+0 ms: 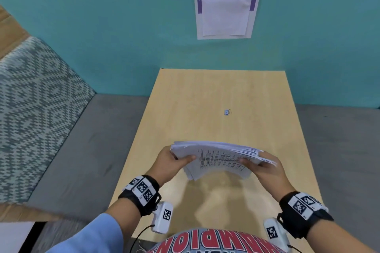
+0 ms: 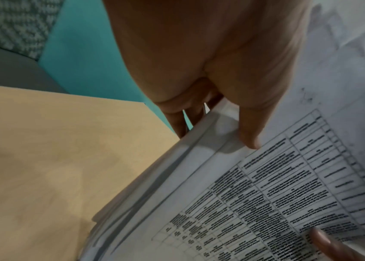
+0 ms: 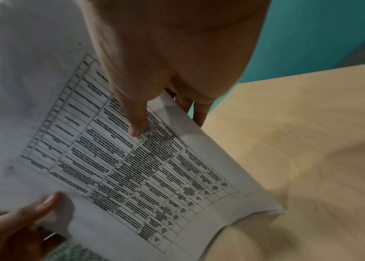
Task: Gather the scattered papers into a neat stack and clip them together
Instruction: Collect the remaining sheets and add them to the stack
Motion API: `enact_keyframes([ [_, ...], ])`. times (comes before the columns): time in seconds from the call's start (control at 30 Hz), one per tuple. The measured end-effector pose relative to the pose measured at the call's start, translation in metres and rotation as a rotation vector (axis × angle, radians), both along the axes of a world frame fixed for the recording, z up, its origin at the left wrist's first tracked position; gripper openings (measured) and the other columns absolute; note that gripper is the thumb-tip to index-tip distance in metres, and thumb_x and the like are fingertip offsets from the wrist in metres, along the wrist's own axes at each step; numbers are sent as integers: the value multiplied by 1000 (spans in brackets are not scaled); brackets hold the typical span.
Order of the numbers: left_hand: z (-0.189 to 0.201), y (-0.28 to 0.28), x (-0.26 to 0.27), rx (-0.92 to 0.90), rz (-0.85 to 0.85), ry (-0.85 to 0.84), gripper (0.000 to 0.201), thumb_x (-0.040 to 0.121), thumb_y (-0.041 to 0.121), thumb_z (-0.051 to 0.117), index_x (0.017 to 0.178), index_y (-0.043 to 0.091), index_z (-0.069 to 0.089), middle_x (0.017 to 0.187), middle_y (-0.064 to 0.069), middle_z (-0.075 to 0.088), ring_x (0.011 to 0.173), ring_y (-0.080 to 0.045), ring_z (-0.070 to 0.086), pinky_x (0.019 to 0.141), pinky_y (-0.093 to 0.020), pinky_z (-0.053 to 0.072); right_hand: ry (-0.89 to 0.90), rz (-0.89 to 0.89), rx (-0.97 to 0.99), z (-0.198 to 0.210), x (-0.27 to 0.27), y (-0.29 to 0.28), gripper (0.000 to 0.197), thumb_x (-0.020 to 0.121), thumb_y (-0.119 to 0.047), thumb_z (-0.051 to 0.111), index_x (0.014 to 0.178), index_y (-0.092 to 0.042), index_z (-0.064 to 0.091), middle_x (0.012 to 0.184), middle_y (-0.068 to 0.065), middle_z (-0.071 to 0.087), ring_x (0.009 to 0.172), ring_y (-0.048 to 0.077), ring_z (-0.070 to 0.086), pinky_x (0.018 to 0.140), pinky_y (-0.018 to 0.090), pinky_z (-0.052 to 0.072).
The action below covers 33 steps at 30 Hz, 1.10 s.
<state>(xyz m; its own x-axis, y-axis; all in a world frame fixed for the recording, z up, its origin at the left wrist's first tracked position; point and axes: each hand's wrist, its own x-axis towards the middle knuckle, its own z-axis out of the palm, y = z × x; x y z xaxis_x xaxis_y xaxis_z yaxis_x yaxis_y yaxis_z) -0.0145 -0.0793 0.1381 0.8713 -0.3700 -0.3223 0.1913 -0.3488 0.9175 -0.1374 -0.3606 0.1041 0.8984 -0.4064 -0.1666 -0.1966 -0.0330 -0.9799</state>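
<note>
Two hands point(image 1: 170, 162) point(image 1: 265, 167) grip one paper stack point(image 1: 218, 158); one clip point(image 1: 227, 112).

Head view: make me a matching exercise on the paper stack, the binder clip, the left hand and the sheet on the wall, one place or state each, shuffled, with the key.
Things:
1. paper stack
2. binder clip
3. left hand
4. sheet on the wall

Places or states:
A. lies alone on the wooden table, beyond the hands
B. hangs on the teal wall above the table's far edge
C. held in the air between both hands, over the table
D. grips the stack's left edge, thumb on the printed top page

Pairs: 1-C, 2-A, 3-D, 4-B
</note>
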Motion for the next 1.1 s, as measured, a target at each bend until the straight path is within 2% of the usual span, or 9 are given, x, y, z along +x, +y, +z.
enact_keyframes([
  [0.17,16,4,6,-10,-32,-17,21,93,13,81,111,21,78,112,1,83,109,-17,77,93,-27,61,-60,6,76,19,3,-2,32,84,7,80,67,-19,70,67,-16,74,63,-4,66,63,10,49],
  [0.33,22,9,3,-37,-60,-73,51,76,9,95,120,22,72,116,5,80,108,-10,74,90,-23,60,-47,31,7,7,-4,-7,30,77,-3,90,100,-17,79,104,5,79,99,27,73,87,37,55],
  [0.43,33,12,4,-80,-21,-183,49,75,4,94,115,18,70,108,8,80,99,-4,73,84,-15,56,-29,22,26,4,0,-5,25,78,-4,89,99,-12,79,102,8,80,94,28,72,83,30,54],
  [0.53,52,14,8,-62,-41,-316,35,79,11,93,105,22,73,101,10,78,94,-4,71,86,-17,54,-24,19,47,4,3,-5,16,79,-5,89,89,-11,77,89,0,77,78,14,66,68,14,50],
  [0.63,81,8,11,110,-189,-579,26,85,25,89,106,28,74,100,14,78,102,-6,73,91,-20,56,-31,50,10,10,7,-5,24,83,-1,85,72,-16,69,68,-16,65,64,2,56,58,9,41],
  [0.77,110,-18,8,466,-502,-875,30,91,52,74,119,41,67,116,23,68,97,2,68,80,-33,60,-68,106,-14,15,8,-3,37,86,0,81,64,-23,63,61,-17,59,60,-1,51,57,9,37],
  [0.9,104,-48,-8,702,-642,-878,47,92,57,66,136,43,57,133,18,63,108,-9,69,80,-32,57,-63,181,-109,17,3,-1,32,88,-1,79,74,-29,74,78,-11,73,72,6,62,67,16,44],
  [1.0,93,-55,-11,957,-728,-815,26,99,42,57,121,36,70,111,5,75,101,-25,72,72,-33,51,-45,224,-161,16,-4,1,32,88,4,77,85,-28,79,92,-6,80,85,7,71,78,20,51],
  [1.1,95,-49,-6,980,-734,-824,24,100,38,53,113,36,73,105,3,77,95,-26,71,67,-31,44,-20,172,-199,15,-8,1,31,86,-5,83,87,-36,77,96,-12,79,92,2,71,84,19,51],
])
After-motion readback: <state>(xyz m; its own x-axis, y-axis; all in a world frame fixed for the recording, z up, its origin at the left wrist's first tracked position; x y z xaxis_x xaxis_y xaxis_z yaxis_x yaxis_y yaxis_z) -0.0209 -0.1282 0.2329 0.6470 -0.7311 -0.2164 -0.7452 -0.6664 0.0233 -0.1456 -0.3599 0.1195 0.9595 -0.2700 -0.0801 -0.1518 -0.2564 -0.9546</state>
